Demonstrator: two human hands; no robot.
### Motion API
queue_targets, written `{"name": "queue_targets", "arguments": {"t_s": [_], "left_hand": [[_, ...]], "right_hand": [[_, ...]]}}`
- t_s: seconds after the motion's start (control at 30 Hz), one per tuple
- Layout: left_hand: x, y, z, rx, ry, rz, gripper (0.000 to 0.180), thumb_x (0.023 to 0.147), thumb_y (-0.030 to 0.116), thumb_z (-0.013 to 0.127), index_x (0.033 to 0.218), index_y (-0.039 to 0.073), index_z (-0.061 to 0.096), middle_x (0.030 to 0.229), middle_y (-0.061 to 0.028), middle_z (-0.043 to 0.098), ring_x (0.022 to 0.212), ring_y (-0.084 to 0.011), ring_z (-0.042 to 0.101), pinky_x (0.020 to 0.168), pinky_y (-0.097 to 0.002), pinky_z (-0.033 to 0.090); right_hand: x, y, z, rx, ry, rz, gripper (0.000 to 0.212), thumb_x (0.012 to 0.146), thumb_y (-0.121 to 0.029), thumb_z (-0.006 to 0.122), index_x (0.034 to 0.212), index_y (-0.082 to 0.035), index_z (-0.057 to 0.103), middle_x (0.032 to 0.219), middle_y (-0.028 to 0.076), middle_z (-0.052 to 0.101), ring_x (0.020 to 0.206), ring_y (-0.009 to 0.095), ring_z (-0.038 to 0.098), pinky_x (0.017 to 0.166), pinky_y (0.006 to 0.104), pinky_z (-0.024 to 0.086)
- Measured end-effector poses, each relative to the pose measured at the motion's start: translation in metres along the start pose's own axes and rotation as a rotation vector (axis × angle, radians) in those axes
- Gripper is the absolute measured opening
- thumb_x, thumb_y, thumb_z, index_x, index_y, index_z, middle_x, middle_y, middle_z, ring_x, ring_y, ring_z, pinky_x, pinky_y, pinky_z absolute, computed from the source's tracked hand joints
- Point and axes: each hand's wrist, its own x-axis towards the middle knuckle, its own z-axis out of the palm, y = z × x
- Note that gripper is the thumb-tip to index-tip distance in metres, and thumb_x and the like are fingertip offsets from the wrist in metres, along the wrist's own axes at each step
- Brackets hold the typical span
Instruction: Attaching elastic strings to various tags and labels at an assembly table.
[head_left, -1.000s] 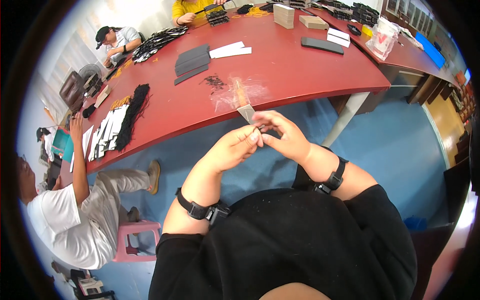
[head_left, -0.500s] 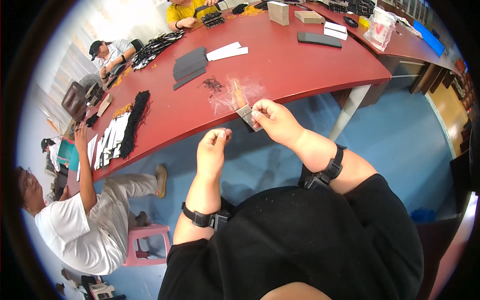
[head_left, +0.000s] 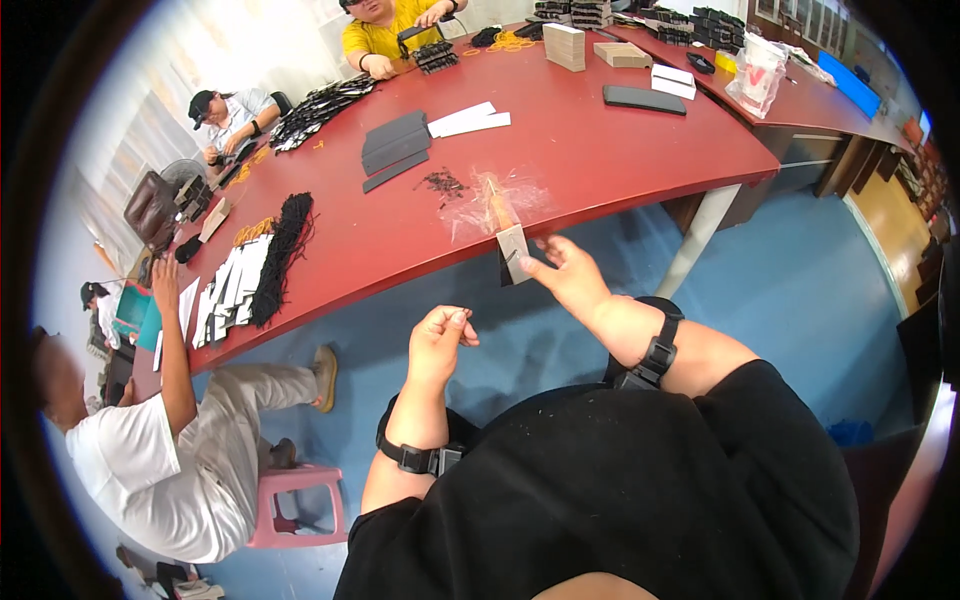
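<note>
My left hand hovers in front of the table edge, thumb and fingertips pressed together. What it pinches, if anything, is too small to make out. My right hand is open, its fingers apart, just right of a small grey-beige block that juts out over the table's near edge. A short thin dark piece shows on that block's face, and something black hangs beneath it. Behind the block, a tan strip lies on crinkled transparent film on the red table.
Small black scraps lie beside the film. Dark grey sheets, white strips and a black slab are farther back. White tags with black cords lie at left. A co-worker in white sits on a pink stool.
My right hand has opened and moved down and right, off the thin dark piece at the block. The left hand, still pinched, sits lower and slightly right in the picture. The whole view has shifted slightly.
</note>
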Motion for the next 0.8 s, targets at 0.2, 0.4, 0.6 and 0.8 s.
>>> {"name": "queue_targets", "arguments": {"t_s": [0.2, 0.4, 0.6, 0.8], "left_hand": [[-0.009, 0.006, 0.0, -0.009, -0.077, -0.035, 0.016, 0.094, 0.013, 0.05, 0.095, -0.001, 0.057, 0.068, -0.005, 0.06, 0.062, -0.0123, 0.058, 0.062, -0.0258, 0.048], [-0.021, 0.014, 0.003, -0.106, -0.238, -0.021, 0.046, 0.091, 0.015, 0.054, 0.131, -0.001, 0.037, 0.066, -0.0078, 0.059, 0.062, -0.0157, 0.059, 0.064, -0.0281, 0.048], [-0.021, 0.012, 0.009, -0.131, -0.367, -0.013, 0.06, 0.09, 0.019, 0.057, 0.137, -0.001, 0.028, 0.066, -0.0093, 0.06, 0.062, -0.0174, 0.06, 0.065, -0.0301, 0.049], [-0.025, 0.007, 0.012, -0.231, -0.354, -0.019, 0.064, 0.089, 0.023, 0.059, 0.139, 0.0, 0.025, 0.066, -0.0095, 0.06, 0.062, -0.0196, 0.06, 0.065, -0.0322, 0.049]], "right_hand": [[0.009, -0.008, 0.007, 0.307, -0.477, 0.171, 0.023, 0.09, -0.018, 0.057, 0.101, 0.003, 0.059, 0.094, 0.01, 0.065, 0.088, 0.015, 0.061, 0.079, 0.0292, 0.048], [-0.014, -0.022, -0.003, -0.225, -0.384, -0.182, 0.021, 0.09, -0.016, 0.056, 0.1, 0.001, 0.062, 0.09, 0.008, 0.067, 0.082, 0.013, 0.062, 0.075, 0.0272, 0.049], [-0.011, -0.023, -0.007, 0.126, -0.441, -0.048, 0.016, 0.089, -0.016, 0.057, 0.093, -0.002, 0.065, 0.081, 0.009, 0.066, 0.072, 0.016, 0.063, 0.066, 0.027, 0.049], [-0.016, -0.025, -0.006, -0.448, -0.595, -0.506, 0.018, 0.081, -0.019, 0.063, 0.094, -0.008, 0.065, 0.077, 0.013, 0.063, 0.069, 0.031, 0.061, 0.062, 0.0365, 0.05]]}}
